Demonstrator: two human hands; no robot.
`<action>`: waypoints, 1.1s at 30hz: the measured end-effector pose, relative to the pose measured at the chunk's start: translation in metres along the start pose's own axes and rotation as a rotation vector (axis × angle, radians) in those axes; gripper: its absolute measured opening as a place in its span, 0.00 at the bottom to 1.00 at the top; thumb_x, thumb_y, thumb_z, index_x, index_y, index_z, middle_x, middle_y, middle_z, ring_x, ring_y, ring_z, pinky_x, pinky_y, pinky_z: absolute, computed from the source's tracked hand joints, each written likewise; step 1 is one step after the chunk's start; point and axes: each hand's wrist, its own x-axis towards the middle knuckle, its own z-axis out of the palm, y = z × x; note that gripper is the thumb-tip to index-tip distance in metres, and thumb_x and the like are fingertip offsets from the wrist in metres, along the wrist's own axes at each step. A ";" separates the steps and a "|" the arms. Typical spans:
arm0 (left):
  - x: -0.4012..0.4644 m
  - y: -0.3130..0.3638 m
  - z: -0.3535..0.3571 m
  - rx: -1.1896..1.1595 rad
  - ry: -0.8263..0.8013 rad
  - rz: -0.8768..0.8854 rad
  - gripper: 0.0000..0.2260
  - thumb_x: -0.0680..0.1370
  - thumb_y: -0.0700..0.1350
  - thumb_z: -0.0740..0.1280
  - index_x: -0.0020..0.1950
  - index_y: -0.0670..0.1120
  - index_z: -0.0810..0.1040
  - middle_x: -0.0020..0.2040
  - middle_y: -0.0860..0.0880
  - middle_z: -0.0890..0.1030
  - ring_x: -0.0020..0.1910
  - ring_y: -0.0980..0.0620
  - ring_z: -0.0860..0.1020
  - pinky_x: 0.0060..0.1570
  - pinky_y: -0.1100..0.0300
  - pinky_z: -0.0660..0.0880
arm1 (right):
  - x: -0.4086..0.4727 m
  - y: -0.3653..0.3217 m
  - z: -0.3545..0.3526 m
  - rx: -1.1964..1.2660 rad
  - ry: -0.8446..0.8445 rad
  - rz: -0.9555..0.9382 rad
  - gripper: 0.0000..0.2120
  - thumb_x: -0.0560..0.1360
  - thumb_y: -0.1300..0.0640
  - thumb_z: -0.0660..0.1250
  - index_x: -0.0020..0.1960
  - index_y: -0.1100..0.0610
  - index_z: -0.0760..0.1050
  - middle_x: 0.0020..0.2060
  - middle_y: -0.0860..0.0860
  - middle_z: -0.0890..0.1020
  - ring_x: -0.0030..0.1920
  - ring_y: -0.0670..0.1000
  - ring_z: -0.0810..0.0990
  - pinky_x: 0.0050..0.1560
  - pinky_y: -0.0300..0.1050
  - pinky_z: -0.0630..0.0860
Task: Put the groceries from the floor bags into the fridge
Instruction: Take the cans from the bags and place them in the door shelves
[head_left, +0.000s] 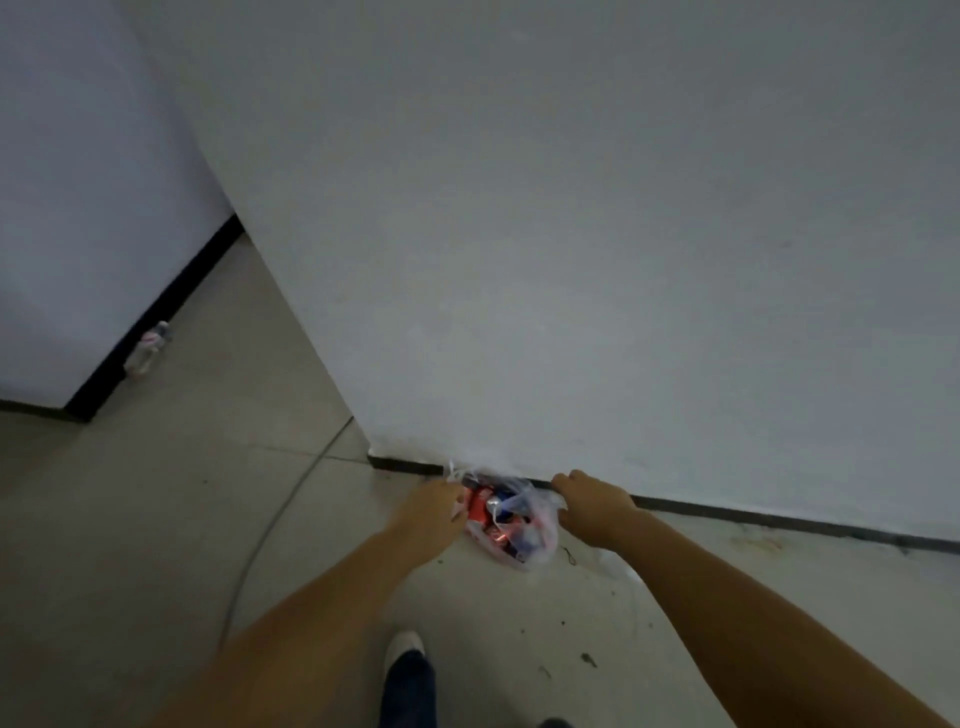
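A thin clear plastic bag (524, 540) lies on the tiled floor against the foot of a white wall. Red and blue packaged groceries (491, 512) show through it. My left hand (434, 512) is at the bag's left side, fingers closed on its twisted white handle. My right hand (589, 501) grips the bag's right edge, knuckles up near the dark skirting. Both arms reach down and forward. The fridge is not in view.
A white wall (623, 234) fills the upper right and ends at a corner on the left. A small bottle (148, 348) lies by the black skirting of another wall at the left. A thin grey cable (280, 519) curves over the floor. My shoe (405, 647) is below.
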 end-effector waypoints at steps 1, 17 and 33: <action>0.018 -0.010 0.013 0.014 -0.032 0.025 0.13 0.81 0.46 0.57 0.63 0.43 0.71 0.62 0.44 0.76 0.59 0.45 0.74 0.53 0.58 0.70 | 0.017 0.004 0.015 0.038 -0.015 0.021 0.17 0.78 0.52 0.60 0.66 0.52 0.67 0.63 0.54 0.73 0.59 0.56 0.76 0.58 0.52 0.75; 0.350 -0.175 0.391 0.318 -0.104 0.514 0.13 0.79 0.48 0.59 0.58 0.46 0.77 0.58 0.46 0.80 0.56 0.46 0.77 0.59 0.53 0.70 | 0.347 0.052 0.344 -0.329 0.006 -0.362 0.20 0.79 0.51 0.57 0.68 0.56 0.70 0.70 0.55 0.69 0.73 0.56 0.62 0.74 0.58 0.52; 0.387 -0.191 0.473 0.289 0.053 1.072 0.20 0.79 0.58 0.50 0.47 0.50 0.78 0.38 0.50 0.83 0.31 0.50 0.79 0.34 0.58 0.76 | 0.335 0.187 0.425 -0.146 0.031 0.191 0.24 0.80 0.51 0.58 0.74 0.47 0.59 0.65 0.50 0.75 0.65 0.51 0.73 0.69 0.47 0.64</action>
